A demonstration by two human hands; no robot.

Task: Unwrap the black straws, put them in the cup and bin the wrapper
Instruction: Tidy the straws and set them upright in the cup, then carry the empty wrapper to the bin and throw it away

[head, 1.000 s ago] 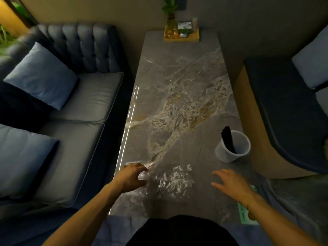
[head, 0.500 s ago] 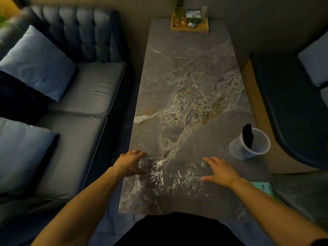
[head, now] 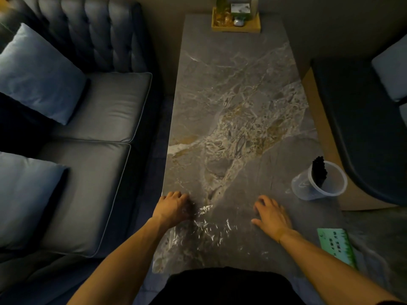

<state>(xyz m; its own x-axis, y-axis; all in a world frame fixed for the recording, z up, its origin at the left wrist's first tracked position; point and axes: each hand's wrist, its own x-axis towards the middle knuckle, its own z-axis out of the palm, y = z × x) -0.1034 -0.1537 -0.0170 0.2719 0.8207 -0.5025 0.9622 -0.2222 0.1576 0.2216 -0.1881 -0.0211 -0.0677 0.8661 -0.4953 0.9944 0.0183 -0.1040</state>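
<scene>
- Head view looks down a long marble table (head: 237, 89), grey stone with pale and tan veins, its surface glossy.
- At the right edge of the table stands a clear plastic cup (head: 308, 190), round and slightly tapered; it holds a tight bundle of black straws (head: 319, 171) leaning against the cup's far left wall, their tips above the rim.
- A clear wrapper (head: 207, 230), thin crinkled film that catches the light in bright creases, lies flat on the near end of the table between the two hands.
- The left hand (head: 174, 209) sits at the wrapper's left end with its fingers curled down onto the film; whether it grips the film or only presses it cannot be told.
- The right hand (head: 272, 214) rests palm down with fingers loosely spread, at or just past the right end of the wrapper; the film's edge there is too faint to see, so contact cannot be told. It holds nothing that shows.
- The hands are well apart, and the cup stands beyond the right hand.
- At the table's far end a shallow wooden tray (head: 235, 28) holds a bottle and a few small items, too dim to name.
- A green printed card (head: 337, 245) lies at the near right corner.
- Left of the table is a dark tufted sofa (head: 92, 119) with smooth cushions and soft blue pillows (head: 37, 71).
</scene>
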